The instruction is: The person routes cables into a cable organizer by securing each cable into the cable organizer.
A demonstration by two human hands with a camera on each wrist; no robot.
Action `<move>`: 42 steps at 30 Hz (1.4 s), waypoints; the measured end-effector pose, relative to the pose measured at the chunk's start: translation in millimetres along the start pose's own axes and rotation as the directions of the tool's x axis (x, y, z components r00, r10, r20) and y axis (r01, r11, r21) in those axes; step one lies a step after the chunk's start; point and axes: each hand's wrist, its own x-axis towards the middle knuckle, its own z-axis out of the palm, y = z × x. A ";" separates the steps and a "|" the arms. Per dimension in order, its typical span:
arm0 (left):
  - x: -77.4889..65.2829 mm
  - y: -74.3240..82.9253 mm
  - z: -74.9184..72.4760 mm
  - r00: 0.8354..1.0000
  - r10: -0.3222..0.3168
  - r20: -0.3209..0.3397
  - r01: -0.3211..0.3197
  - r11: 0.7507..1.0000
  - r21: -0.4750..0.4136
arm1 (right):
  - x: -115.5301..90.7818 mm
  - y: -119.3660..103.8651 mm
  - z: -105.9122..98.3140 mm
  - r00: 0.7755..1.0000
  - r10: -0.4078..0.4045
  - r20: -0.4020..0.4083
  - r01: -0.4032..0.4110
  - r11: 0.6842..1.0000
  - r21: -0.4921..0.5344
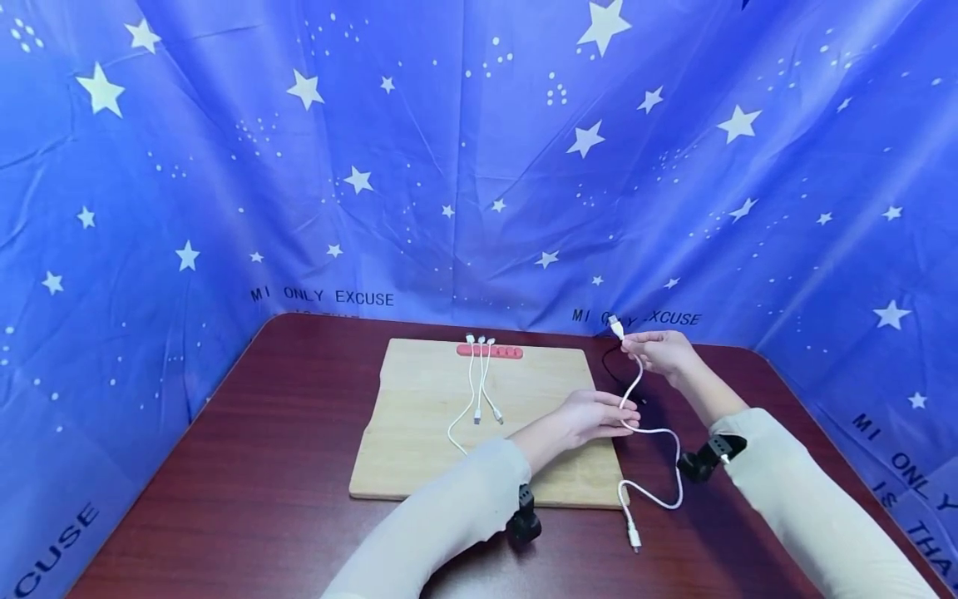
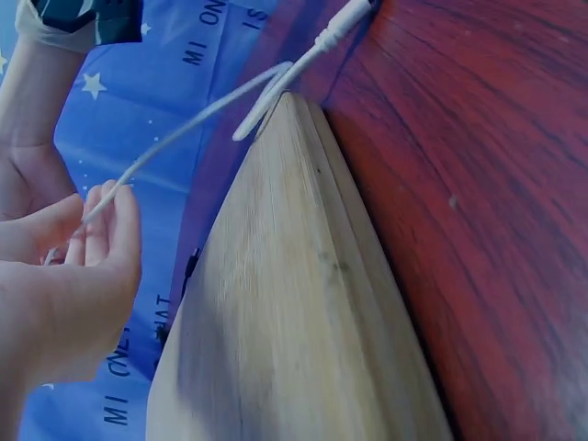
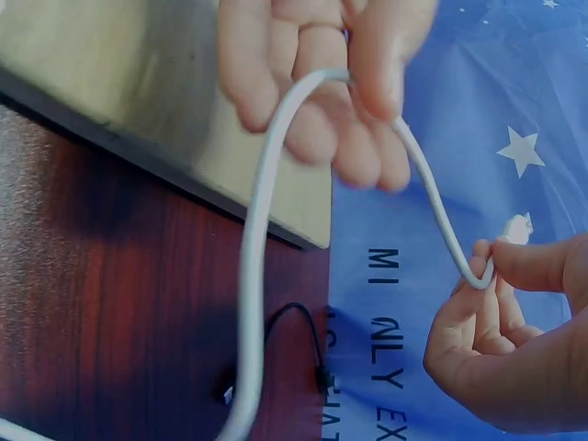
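Observation:
Above the board's right edge, my left hand [image 1: 595, 416] pinches a white USB cable [image 1: 659, 433] between thumb and fingers. My right hand [image 1: 662, 353], higher and farther right, pinches the same cable just below its USB plug [image 1: 616, 327], which points up. From the left hand the cable hangs in a loop past the board's corner. Its other plug [image 1: 634, 539] lies low, off the board's front right corner. In the right wrist view the left hand [image 3: 322, 92] has the cable under its thumb, and the right hand [image 3: 514, 340] is near the white plug [image 3: 518, 229].
A wooden board [image 1: 419, 408] lies on the dark red table [image 1: 247, 433]. Near its back edge a red cable holder [image 1: 509, 353] carries three white cables [image 1: 481, 378]. A thin black cable [image 3: 299, 308] lies right of the board. A blue starry curtain [image 1: 449, 150] surrounds the table.

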 end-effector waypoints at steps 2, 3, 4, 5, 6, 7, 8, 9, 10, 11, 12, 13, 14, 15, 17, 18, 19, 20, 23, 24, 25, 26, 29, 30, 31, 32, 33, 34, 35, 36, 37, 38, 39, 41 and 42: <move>-2.9 0.0 -5.6 0.999 0.023 -0.030 -0.024 0.999 -0.038 | 1.2 -1.3 0.4 1.000 0.019 0.003 -0.019 0.999 0.038; -4.3 -0.1 -8.9 0.998 0.036 -0.047 -0.039 0.998 -0.052 | 1.9 -1.5 0.9 1.000 0.026 0.005 -0.027 0.998 0.052; -5.9 0.2 -12.4 0.997 0.045 -0.067 -0.049 0.996 -0.069 | 2.5 -1.5 1.1 0.999 0.033 0.009 -0.033 0.998 0.060; -7.6 0.6 -16.1 0.995 0.054 -0.086 -0.061 0.995 -0.079 | 3.2 -1.3 1.4 0.999 0.037 0.013 -0.038 0.997 0.074; -9.1 1.0 -19.7 0.992 0.060 -0.110 -0.070 0.994 -0.088 | 3.7 -1.1 1.4 0.999 0.038 0.022 -0.040 0.996 0.081; -10.9 1.6 -23.1 0.989 0.069 -0.129 -0.081 0.992 -0.094 | 4.4 -0.7 1.3 0.999 0.039 0.032 -0.041 0.995 0.089; -12.6 2.1 -26.3 0.986 0.077 -0.145 -0.091 0.991 -0.096 | 5.3 -0.2 1.0 0.998 0.038 0.044 -0.042 0.994 0.097; -14.3 2.6 -29.4 0.984 0.086 -0.158 -0.101 0.990 -0.094 | 6.4 0.5 1.1 0.998 0.037 0.053 -0.043 0.993 0.109; -16.3 3.3 -32.0 0.981 0.090 -0.173 -0.107 0.990 -0.092 | 7.7 1.3 1.3 0.998 0.034 0.061 -0.041 0.992 0.118; -18.3 3.5 -34.4 0.978 0.094 -0.185 -0.112 0.990 -0.087 | 9.0 2.0 2.1 0.997 0.028 0.070 -0.037 0.991 0.129; -20.3 3.4 -36.6 0.976 0.098 -0.193 -0.115 0.990 -0.084 | 10.3 2.7 3.6 0.997 0.020 0.076 -0.030 0.991 0.132; -22.8 3.2 -38.6 0.974 0.099 -0.201 -0.117 0.990 -0.078 | 11.8 3.5 5.4 0.996 0.011 0.083 -0.023 0.990 0.140; -25.2 2.8 -40.3 0.973 0.098 -0.208 -0.115 0.991 -0.071 | 13.1 4.2 7.6 0.996 0.000 0.089 -0.014 0.989 0.147; -27.9 2.4 -41.9 0.972 0.096 -0.213 -0.112 0.992 -0.065 | 14.5 4.7 10.1 0.996 -0.010 0.093 -0.005 0.988 0.155; -33.4 1.4 -44.5 0.968 0.091 -0.232 -0.106 0.993 -0.053 | 17.1 5.2 15.3 0.994 -0.027 0.102 0.009 0.984 0.177; -36.1 1.0 -45.6 0.966 0.091 -0.244 -0.106 0.993 -0.051 | 18.6 5.1 17.8 0.994 -0.034 0.108 0.013 0.981 0.192; -38.8 1.2 -46.5 0.961 0.091 -0.260 -0.106 0.993 -0.047 | 20.2 4.9 20.0 0.993 -0.037 0.111 0.013 0.977 0.215; -41.1 1.2 -47.3 0.957 0.091 -0.276 -0.108 0.993 -0.047 | 21.9 4.4 22.2 0.993 -0.039 0.114 0.011 0.972 0.236; -47.0 3.1 -49.7 0.940 0.090 -0.329 -0.113 0.992 -0.052 | 28.1 2.0 28.4 0.992 -0.039 0.119 0.000 0.951 0.309; -48.7 4.2 -50.8 0.936 0.087 -0.341 -0.113 0.992 -0.058 | 30.0 0.8 30.7 0.992 -0.041 0.121 0.000 0.946 0.325; -49.8 4.9 -52.2 0.932 0.084 -0.353 -0.112 0.992 -0.061 | 31.9 -0.4 33.3 0.992 -0.044 0.119 0.002 0.941 0.338; -50.9 5.5 -54.1 0.929 0.080 -0.360 -0.109 0.992 -0.062 | 33.9 -1.7 36.2 0.992 -0.050 0.119 0.006 0.938 0.346; -54.3 6.3 -62.7 0.922 0.074 -0.381 -0.098 0.994 -0.045 | 38.5 -6.6 48.1 0.991 -0.074 0.110 0.032 0.938 0.346; -55.9 6.2 -66.6 0.919 0.072 -0.388 -0.093 0.995 -0.035 | 40.4 -8.3 53.5 0.992 -0.080 0.102 0.041 0.940 0.338; -57.5 6.3 -70.5 0.917 0.071 -0.394 -0.088 0.996 -0.026 | 42.1 -10.3 59.2 0.992 -0.085 0.096 0.048 0.942 0.332; -59.3 6.8 -74.1 0.914 0.069 -0.401 -0.083 0.996 -0.017 | 43.7 -12.3 64.6 0.992 -0.086 0.091 0.052 0.943 0.328; -60.8 7.4 -77.0 0.909 0.067 -0.411 -0.078 0.997 -0.012 | 45.1 -14.5 69.7 0.992 -0.088 0.087 0.055 0.945 0.323; -62.4 8.3 -79.3 0.905 0.064 -0.421 -0.074 0.997 -0.009 | 46.6 -16.7 74.3 0.992 -0.087 0.086 0.056 0.946 0.319; -63.7 9.1 -81.1 0.903 0.063 -0.425 -0.073 0.997 -0.008 | 48.2 -18.7 78.3 0.993 -0.084 0.086 0.053 0.947 0.318; -64.6 9.7 -82.3 0.901 0.061 -0.429 -0.071 0.997 -0.008 | 49.9 -20.3 81.3 0.993 -0.083 0.089 0.050 0.945 0.322; -65.1 10.3 -82.7 0.899 0.058 -0.433 -0.070 0.998 -0.010 | 51.1 -21.8 83.1 0.992 -0.080 0.098 0.044 0.944 0.327; -65.5 10.8 -82.9 0.897 0.056 -0.438 -0.069 0.998 -0.013 | 52.5 -22.9 84.4 0.992 -0.076 0.105 0.037 0.941 0.336; -66.1 11.1 -82.9 0.896 0.056 -0.440 -0.070 0.997 -0.016 | 53.8 -23.9 85.6 0.991 -0.072 0.113 0.029 0.938 0.345; -67.2 11.0 -83.8 0.895 0.057 -0.443 -0.071 0.997 -0.015 | 56.2 -24.8 87.0 0.989 -0.063 0.134 0.008 0.927 0.375; -67.9 11.3 -84.3 0.895 0.058 -0.443 -0.072 0.997 -0.015 | 57.3 -25.1 87.8 0.988 -0.059 0.143 -0.001 0.921 0.390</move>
